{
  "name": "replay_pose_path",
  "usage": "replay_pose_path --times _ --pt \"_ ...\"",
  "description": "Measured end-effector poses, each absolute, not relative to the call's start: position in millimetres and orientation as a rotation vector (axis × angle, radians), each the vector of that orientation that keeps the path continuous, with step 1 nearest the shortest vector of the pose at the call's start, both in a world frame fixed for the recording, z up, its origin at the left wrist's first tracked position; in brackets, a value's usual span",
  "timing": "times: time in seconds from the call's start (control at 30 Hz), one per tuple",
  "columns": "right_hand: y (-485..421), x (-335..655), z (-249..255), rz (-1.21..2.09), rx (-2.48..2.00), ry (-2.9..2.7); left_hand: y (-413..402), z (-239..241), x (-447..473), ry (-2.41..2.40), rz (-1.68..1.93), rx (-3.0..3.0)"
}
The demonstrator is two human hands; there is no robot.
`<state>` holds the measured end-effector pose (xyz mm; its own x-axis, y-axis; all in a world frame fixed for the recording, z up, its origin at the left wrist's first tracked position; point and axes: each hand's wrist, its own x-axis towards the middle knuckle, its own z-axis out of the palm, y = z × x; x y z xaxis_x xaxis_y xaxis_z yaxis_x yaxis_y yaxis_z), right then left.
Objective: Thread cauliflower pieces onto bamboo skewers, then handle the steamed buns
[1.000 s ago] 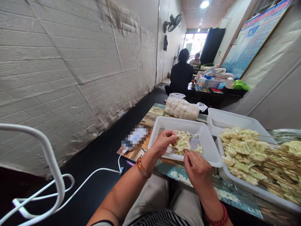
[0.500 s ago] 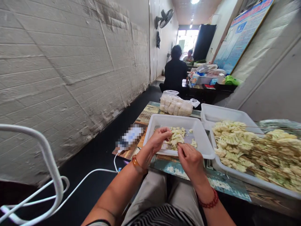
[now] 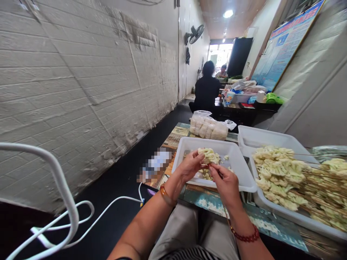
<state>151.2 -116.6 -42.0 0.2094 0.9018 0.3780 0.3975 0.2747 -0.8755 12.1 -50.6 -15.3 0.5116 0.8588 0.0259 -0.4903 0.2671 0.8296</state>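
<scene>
Pale cauliflower florets (image 3: 208,155) are held in my left hand (image 3: 189,167), fingers closed around their near left side, above a white plastic tub (image 3: 245,180). My right hand (image 3: 224,180) is closed in a pinch right beside them, at their lower edge. From under it a thin bamboo skewer (image 3: 226,213) runs back along my wrist toward the red bead bracelet. The skewer's tip is hidden among the florets and fingers. Loose cauliflower pieces (image 3: 206,174) lie in the tub below my hands.
On the right, another white tub (image 3: 267,203) holds many skewered cauliflower pieces (image 3: 282,173). A bag of pale round items (image 3: 208,128) stands behind the near tub. A blurred object (image 3: 158,162) and white cable (image 3: 116,199) are left. A person in dark clothes (image 3: 207,90) sits ahead.
My left hand has raised the cauliflower from low in the tub, and both hands have come closer together. The skewer along my right wrist now shows. The whole view has shifted slightly.
</scene>
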Motion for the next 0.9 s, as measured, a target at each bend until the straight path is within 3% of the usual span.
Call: replay_pose_path --times 0.5,0.9 --pt "-117.5 147.3 -43.1 0.399 -1.355 -1.501 -46.8 -13.5 13.5 0.611 1.168 0.651" --pt "-120.8 164.3 -42.0 0.694 -1.247 -1.262 -40.1 -15.0 13.0 0.677 1.158 0.682"
